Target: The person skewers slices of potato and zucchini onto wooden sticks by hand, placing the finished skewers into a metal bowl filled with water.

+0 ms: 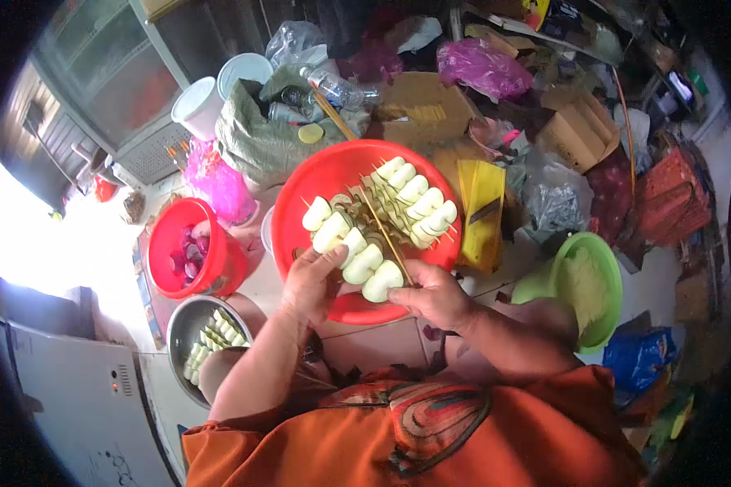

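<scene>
A skewer of pale green-white slices is held over the front of a large red basin. My left hand has its fingers closed round the slices near the middle. At the right end, my right hand pinches the skewer's last slice and a bare wooden stick that slants up to the left. More skewers of pale slices lie in the basin at the right, beside a heap of darker slices.
On the left stand a red bucket with purple pieces and a metal bowl of skewers. A green bucket is at the right. Behind the basin are a grey-green sack, cardboard and a yellow packet.
</scene>
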`<state>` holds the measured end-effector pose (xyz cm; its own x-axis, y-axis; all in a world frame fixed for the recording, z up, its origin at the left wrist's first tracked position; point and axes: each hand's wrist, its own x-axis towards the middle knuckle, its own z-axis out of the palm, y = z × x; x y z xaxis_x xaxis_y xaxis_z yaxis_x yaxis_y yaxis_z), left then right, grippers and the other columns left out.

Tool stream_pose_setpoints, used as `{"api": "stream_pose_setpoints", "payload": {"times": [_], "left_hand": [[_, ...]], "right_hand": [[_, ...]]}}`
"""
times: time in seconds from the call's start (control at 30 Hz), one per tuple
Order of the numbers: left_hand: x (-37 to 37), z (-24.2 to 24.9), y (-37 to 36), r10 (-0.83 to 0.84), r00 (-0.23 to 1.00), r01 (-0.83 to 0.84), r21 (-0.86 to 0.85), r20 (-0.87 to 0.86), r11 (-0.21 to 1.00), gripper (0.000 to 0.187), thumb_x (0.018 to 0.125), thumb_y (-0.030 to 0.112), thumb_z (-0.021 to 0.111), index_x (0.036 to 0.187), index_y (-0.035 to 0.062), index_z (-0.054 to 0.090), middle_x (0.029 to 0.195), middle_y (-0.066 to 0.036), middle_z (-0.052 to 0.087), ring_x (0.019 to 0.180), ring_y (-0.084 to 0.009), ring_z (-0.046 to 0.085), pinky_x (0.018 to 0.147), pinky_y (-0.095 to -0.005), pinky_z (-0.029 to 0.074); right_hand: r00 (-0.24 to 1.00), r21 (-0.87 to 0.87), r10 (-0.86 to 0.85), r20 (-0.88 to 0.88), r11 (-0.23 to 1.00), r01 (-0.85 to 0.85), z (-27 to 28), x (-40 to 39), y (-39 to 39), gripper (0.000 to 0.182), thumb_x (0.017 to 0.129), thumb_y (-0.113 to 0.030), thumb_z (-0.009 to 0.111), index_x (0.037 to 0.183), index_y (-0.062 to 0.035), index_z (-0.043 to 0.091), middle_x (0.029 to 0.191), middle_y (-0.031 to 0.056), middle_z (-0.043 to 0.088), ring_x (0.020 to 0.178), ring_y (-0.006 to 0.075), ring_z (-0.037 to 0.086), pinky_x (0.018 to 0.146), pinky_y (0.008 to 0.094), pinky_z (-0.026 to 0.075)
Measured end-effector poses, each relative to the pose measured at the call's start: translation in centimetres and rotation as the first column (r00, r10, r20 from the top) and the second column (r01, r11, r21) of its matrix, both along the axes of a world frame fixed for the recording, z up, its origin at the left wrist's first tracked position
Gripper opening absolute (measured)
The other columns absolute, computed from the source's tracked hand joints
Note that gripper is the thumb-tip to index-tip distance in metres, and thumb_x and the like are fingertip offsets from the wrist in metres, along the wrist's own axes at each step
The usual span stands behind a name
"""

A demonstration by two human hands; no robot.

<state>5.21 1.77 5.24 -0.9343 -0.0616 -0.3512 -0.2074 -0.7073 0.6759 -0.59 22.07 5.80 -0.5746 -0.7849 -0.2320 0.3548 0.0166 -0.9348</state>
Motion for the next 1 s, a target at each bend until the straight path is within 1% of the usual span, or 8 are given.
{"api": "stream_pose_setpoints", "payload": {"times": [0.03,0.1,0.33,0.47,0.53,0.63,0.67,1.0], "left_hand": [[0.2,0.2,0.4,-0.010,1.000,0.010,-0.016,0.004,1.000,0.039,0.088,0.016,0.059,0.124,0.0050,0.047,0.116,-0.012,0.058,0.103,-0.0275,0.060,0.081,-0.0415,0.053],[0.4,1.2,1.2,0.081,0.997,-0.081,-0.066,-0.013,0.994,0.035,0.090,0.016,0.057,0.122,0.0055,0.048,0.115,-0.011,0.059,0.102,-0.0264,0.060,0.081,-0.0414,0.053],[0.4,1.5,1.6,0.052,0.999,-0.052,-0.211,-0.005,0.976,0.040,0.089,0.019,0.056,0.126,0.0065,0.047,0.116,-0.011,0.059,0.102,-0.0243,0.061,0.078,-0.0380,0.056],[0.1,0.8,1.3,0.056,0.998,-0.061,-0.204,-0.028,0.977,0.039,0.090,0.018,0.055,0.126,0.0069,0.047,0.116,-0.010,0.059,0.102,-0.0242,0.061,0.081,-0.0387,0.055],[0.0,1.1,1.0,-0.002,1.000,-0.002,-0.139,-0.028,0.990,0.044,0.088,0.013,0.057,0.129,0.0062,0.044,0.120,-0.011,0.057,0.105,-0.0255,0.059,0.083,-0.0398,0.053],[0.0,1.8,2.8,0.017,0.996,-0.037,-0.241,-0.085,0.970,0.054,0.083,0.002,0.062,0.131,0.0064,0.039,0.121,-0.011,0.054,0.108,-0.0254,0.057,0.080,-0.0400,0.053],[-0.1,2.0,3.4,0.011,0.992,-0.039,-0.227,-0.124,0.973,0.059,0.080,-0.002,0.062,0.133,0.0052,0.036,0.124,-0.011,0.053,0.111,-0.0272,0.055,0.086,-0.0412,0.051],[-0.7,0.5,5.7,0.109,0.988,-0.127,-0.185,-0.106,0.975,0.053,0.080,-0.004,0.060,0.129,0.0024,0.040,0.120,-0.013,0.055,0.110,-0.0271,0.055,0.091,-0.0402,0.048]], "right_hand": [[1.000,-0.008,-0.010,-0.029,1.000,0.010,0.2,0.1,-0.1,0.022,0.085,-0.010,0.061,0.107,-0.0051,0.057,0.071,-0.0045,0.051,0.053,0.0016,0.039,0.045,0.0189,0.030],[0.997,0.004,-0.032,-0.064,0.999,0.032,-0.3,0.1,-0.1,0.022,0.085,-0.009,0.061,0.106,-0.0051,0.058,0.069,-0.0050,0.050,0.053,0.0013,0.039,0.044,0.0189,0.030],[0.987,0.006,-0.035,-0.158,0.999,0.036,-1.2,-0.2,0.2,0.022,0.084,-0.008,0.062,0.106,-0.0046,0.061,0.063,-0.0074,0.048,0.049,0.0006,0.037,0.043,0.0186,0.029],[0.990,-0.005,-0.055,-0.130,0.999,0.054,-0.7,-0.3,0.4,0.024,0.084,-0.008,0.063,0.107,-0.0044,0.060,0.064,-0.0070,0.049,0.049,0.0008,0.036,0.043,0.0186,0.028],[0.997,-0.019,-0.067,-0.033,0.998,0.066,-0.3,-0.5,0.6,0.026,0.081,-0.008,0.065,0.105,-0.0007,0.062,0.090,0.0028,0.064,0.081,0.0086,0.056,0.074,0.0254,0.047],[0.993,-0.016,-0.093,-0.075,0.996,0.092,-0.4,-0.9,0.8,0.025,0.081,-0.008,0.065,0.106,-0.0004,0.062,0.091,0.0041,0.064,0.082,0.0095,0.057,0.075,0.0259,0.047],[0.993,-0.017,-0.094,-0.074,0.996,0.093,-0.4,-0.9,0.9,0.025,0.081,-0.008,0.065,0.106,-0.0004,0.062,0.091,0.0041,0.064,0.082,0.0095,0.057,0.075,0.0259,0.047],[0.992,0.036,-0.101,-0.081,0.994,0.105,-1.0,-2.0,1.8,0.026,0.081,-0.009,0.066,0.104,0.0000,0.062,0.091,0.0059,0.066,0.081,0.0106,0.059,0.075,0.0264,0.048]]}}
